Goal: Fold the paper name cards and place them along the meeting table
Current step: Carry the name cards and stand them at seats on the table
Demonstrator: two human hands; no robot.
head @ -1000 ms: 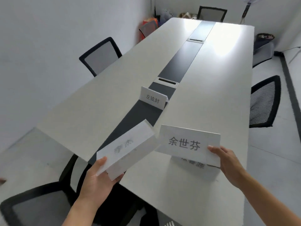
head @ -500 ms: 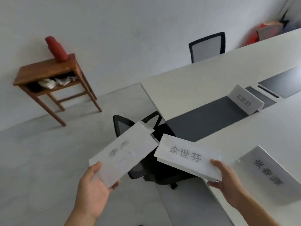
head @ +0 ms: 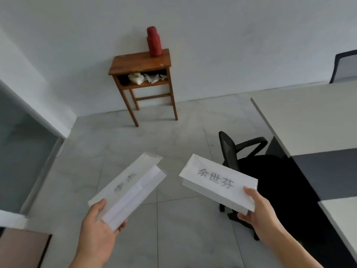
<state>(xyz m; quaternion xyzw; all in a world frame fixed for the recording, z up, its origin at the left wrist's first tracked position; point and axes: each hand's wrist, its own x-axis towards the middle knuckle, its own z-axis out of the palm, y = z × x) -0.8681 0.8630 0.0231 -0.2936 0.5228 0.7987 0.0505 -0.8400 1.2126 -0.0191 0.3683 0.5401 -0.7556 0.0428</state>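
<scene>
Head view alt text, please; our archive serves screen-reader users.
The left hand holds a folded white name card with blurred print, the right hand a second card showing three dark characters, both over grey floor. Meeting table and black chair at right; wooden side table with red bottle by the wall.

Left name card (head: 127, 188) in my left fingers (head: 120, 226), right name card (head: 218, 182) in my right fingers (head: 243, 216). Cards lie side by side, not touching, both over the floor (head: 173, 238). Worktop (head: 309, 117) is to my right, with an office chair (head: 229, 149) pushed in at its end, beyond the right name card. Side table (head: 141, 60) stands against the wall ahead, left of the worktop and well apart from it. Flask (head: 154, 41) upright on its top; crumpled items (head: 146, 78) on the shelf beneath. Second chair (head: 345, 66) behind the worktop, far right.
</scene>
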